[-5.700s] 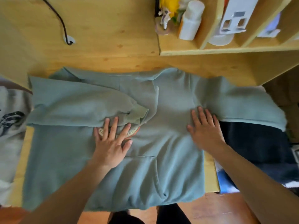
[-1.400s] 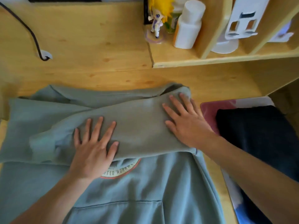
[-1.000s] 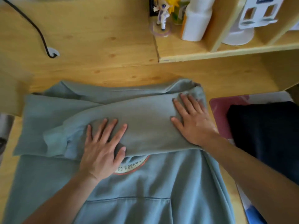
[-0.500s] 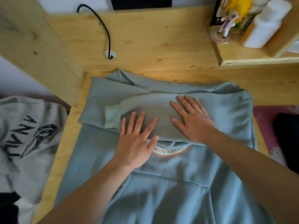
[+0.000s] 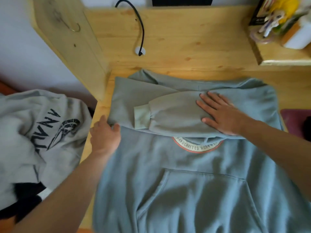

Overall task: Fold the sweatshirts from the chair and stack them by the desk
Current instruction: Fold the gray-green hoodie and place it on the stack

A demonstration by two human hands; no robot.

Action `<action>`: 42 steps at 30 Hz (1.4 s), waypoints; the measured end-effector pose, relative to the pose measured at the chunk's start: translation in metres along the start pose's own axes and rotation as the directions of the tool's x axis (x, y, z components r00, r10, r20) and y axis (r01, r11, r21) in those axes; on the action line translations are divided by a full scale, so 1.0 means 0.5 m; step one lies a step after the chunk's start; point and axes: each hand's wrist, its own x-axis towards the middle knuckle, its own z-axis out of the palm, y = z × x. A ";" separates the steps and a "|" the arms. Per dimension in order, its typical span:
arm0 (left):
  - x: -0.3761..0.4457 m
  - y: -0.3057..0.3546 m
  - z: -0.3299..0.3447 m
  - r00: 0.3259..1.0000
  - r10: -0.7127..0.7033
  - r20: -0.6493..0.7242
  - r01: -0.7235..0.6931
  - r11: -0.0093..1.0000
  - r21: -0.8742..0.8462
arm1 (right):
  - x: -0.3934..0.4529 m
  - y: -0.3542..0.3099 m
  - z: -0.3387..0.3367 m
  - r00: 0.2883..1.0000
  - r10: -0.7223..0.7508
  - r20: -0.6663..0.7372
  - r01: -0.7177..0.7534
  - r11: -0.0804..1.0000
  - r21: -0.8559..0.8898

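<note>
A teal sweatshirt (image 5: 185, 174) badged "HANDCRAFTED" lies on the desk (image 5: 193, 39); right hand (image 5: 222, 115) presses flat, fingers apart, left hand (image 5: 105, 133) pinches its nine-o'clock edge beside a gray sweatshirt (image 5: 42, 132).

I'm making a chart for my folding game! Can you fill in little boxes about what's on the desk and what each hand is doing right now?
garment being folded: blue-green hooded sweatshirt with a round printed badge, lying flat on the wooden desk
sleeves: both folded across the chest
left hand: at the sweatshirt's left edge, fingers curled on the fold
right hand: flat, pressing on the top sleeve
waiting garment: grey printed sweatshirt, crumpled, left of the desk
bottom half: not yet folded
</note>
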 end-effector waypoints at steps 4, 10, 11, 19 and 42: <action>-0.057 -0.031 -0.071 0.926 -0.216 0.309 0.318 0.887 -0.335 | -0.088 -0.150 -0.017 0.924 0.180 -0.338 -0.069 0.947 0.314; -0.244 -0.132 -0.156 0.720 -0.193 0.667 0.510 0.799 -0.320 | -0.206 -0.407 -0.061 0.920 0.392 0.016 -0.250 0.554 0.794; -0.267 -0.133 -0.167 0.681 -0.164 0.713 0.535 0.776 -0.332 | -0.220 -0.448 -0.077 0.923 0.373 0.094 -0.273 0.463 0.844; -0.270 -0.023 -0.229 0.388 0.038 0.921 0.613 0.736 -0.288 | -0.197 -0.705 -0.108 0.853 0.230 0.469 -0.513 0.199 0.835; -0.021 0.368 -0.092 0.953 0.151 0.261 0.070 0.732 -0.678 | -0.425 -0.493 -0.178 0.865 0.291 0.409 -0.367 -0.191 0.911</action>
